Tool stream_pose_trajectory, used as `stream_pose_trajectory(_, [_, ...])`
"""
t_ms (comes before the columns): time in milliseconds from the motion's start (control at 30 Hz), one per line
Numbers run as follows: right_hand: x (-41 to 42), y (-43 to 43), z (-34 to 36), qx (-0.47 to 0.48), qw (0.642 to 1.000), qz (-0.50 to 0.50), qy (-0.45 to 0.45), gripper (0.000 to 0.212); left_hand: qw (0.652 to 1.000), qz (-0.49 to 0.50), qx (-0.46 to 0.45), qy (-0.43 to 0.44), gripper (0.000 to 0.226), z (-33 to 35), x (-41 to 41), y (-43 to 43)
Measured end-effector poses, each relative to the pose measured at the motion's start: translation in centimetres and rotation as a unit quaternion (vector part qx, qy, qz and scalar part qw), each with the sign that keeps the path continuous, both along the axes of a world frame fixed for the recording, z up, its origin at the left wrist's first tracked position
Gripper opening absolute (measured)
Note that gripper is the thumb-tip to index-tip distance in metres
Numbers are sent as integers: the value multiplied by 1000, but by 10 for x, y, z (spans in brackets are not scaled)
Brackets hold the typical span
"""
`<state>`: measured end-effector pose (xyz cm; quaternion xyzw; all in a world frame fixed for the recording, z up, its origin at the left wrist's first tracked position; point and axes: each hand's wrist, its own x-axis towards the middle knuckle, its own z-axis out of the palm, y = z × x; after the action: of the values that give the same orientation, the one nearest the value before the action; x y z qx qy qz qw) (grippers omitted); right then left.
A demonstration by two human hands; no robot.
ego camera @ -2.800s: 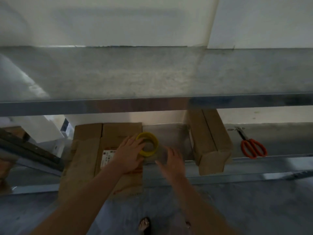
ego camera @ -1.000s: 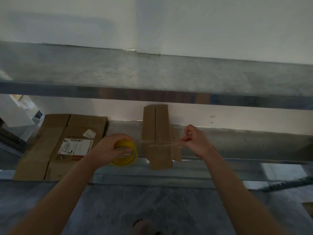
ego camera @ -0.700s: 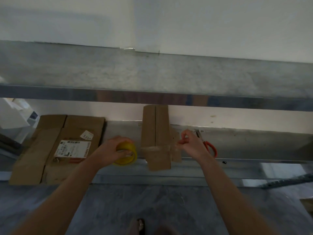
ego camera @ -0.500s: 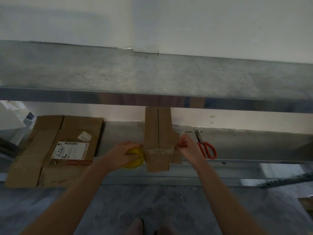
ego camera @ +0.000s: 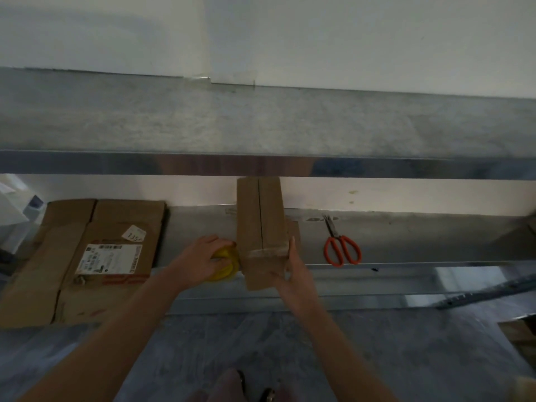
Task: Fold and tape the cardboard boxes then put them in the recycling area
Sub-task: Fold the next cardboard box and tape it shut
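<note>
Gripping the yellow tape roll (ego camera: pixel 224 269) with my left hand (ego camera: pixel 200 262), fingers curled over it, just left of the folded box (ego camera: pixel 255 221). My right hand (ego camera: pixel 293 271) is flat, fingers straight, pressing the box's right side at the end of the tape strip (ego camera: pixel 266 252). Orange scissors (ego camera: pixel 342 252) lie right of the box.

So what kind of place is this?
Probably a storeroom or workshop. There are bare grey metal shelves, flattened brown cardboard boxes lying on the lower one, and orange-handled scissors near a folded brown cardboard bundle being taped from a yellow tape roll.
</note>
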<state>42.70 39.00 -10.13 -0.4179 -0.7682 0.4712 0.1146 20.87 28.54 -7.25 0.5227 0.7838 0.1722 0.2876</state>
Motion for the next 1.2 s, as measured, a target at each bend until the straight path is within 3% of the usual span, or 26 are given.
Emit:
stream_pose_trajectory(100, [2, 0, 0, -1, 1000, 1, 9, 100, 1000, -3, -2, 14, 42, 1, 0, 1])
stream_pose_trajectory(300, [-1, 21, 14, 208, 972, 108, -7, 86, 1000, -18, -2, 8, 42, 5, -4, -1])
stream_pose_trajectory(533, [-5, 34, 0, 173, 984, 45, -18, 50, 991, 80, 81, -65, 24, -1, -3, -22])
stream_pose_trajectory(700, [-9, 30, -3, 140, 990, 25, 5, 47, 991, 39, 36, 123, 37, -10, -12, -29])
stream_pose_trajectory(767, [-8, 33, -3, 123, 992, 17, 17, 46, 997, 27, 23, 73, 42, -10, -14, -27])
stream_pose_trajectory(833, [-7, 34, -2, 110, 994, 19, 16, 47, 998, 40, 28, -47, 41, -7, -18, -27])
stream_pose_trajectory(933, [-6, 35, -3, 105, 994, 17, 17, 47, 984, 48, 25, -169, 26, 0, -24, -29])
stream_pose_trajectory(1100, [-8, 32, -7, 101, 994, 9, 41, 47, 1000, -5, -1, -24, 25, 0, -40, -25])
stream_pose_trajectory(1200, [-8, 33, -8, 97, 994, 7, 47, 47, 995, 11, -9, -94, 23, -5, -45, -23])
